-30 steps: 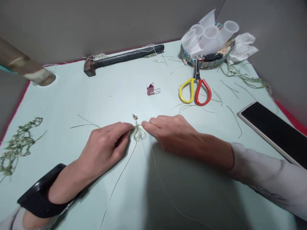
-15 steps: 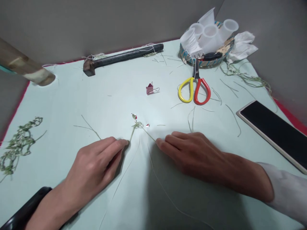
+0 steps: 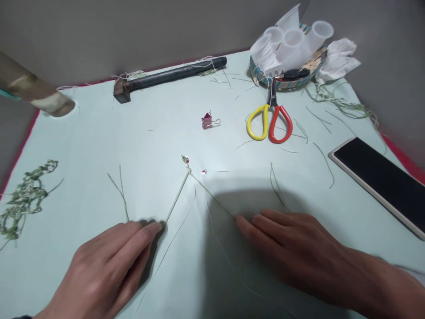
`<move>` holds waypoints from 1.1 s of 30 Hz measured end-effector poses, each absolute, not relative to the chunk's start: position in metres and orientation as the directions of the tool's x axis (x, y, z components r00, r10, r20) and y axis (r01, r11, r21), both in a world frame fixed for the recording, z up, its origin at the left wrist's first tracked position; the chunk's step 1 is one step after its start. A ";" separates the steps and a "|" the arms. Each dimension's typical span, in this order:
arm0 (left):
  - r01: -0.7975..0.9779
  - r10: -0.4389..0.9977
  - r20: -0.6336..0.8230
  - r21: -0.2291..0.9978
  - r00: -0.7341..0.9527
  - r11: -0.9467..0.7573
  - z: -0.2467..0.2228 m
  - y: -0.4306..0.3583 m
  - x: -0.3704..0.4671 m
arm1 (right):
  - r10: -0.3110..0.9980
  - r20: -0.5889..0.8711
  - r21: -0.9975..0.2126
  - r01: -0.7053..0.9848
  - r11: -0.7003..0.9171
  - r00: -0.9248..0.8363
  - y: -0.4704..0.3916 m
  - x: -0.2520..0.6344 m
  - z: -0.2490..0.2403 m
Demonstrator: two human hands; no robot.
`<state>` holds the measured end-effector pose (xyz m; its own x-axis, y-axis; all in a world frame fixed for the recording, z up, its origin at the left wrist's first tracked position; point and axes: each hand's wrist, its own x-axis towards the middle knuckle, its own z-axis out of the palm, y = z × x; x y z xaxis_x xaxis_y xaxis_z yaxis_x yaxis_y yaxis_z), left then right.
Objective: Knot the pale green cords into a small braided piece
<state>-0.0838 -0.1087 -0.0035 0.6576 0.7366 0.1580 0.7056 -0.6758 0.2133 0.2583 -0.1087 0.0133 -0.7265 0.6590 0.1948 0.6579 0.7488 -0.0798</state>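
The left hand (image 3: 106, 263) pinches a thin pale green left string (image 3: 177, 197) with its fingers close together. The right hand (image 3: 295, 250) pinches a thin pale green right string (image 3: 214, 196) the same way. Both strings run straight to a small green knot (image 3: 188, 169) with a red spot, mid-worktop (image 3: 83, 141). Beyond it sits a small pink clip (image 3: 206, 122) with wire arms. Farther right lie scissors (image 3: 272, 102) with yellow and red handles.

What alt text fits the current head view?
A person's left hand and right hand hold green cords stretched straight from a small knot on a pale table; beyond lie a binder clip, scissors and a hammer.
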 end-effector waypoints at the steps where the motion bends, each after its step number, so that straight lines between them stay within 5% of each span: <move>1: 0.709 0.741 0.151 0.219 0.655 -0.671 -0.003 -0.110 -0.085 | 0.641 0.213 -0.062 0.644 0.762 -0.738 -0.108 0.258 0.017; 12: 0.737 0.780 0.209 0.257 0.589 -0.625 -0.004 -0.111 -0.093 | 0.686 0.225 -0.220 0.649 0.728 -0.692 -0.106 0.267 0.003; 19: 0.882 0.934 0.106 0.307 0.343 -0.358 0.007 -0.098 -0.090 | 0.714 0.359 -0.050 0.752 0.657 -0.601 -0.077 0.277 0.015; 27: 0.881 0.868 0.250 0.097 0.428 -0.462 0.009 -0.076 -0.060 | 0.729 0.201 0.130 0.755 0.642 -0.654 -0.060 0.273 0.014; 33: 0.801 0.798 0.211 0.096 0.564 -0.591 0.004 -0.092 -0.025 | 0.653 0.225 -0.066 0.657 0.751 -0.724 -0.072 0.235 0.010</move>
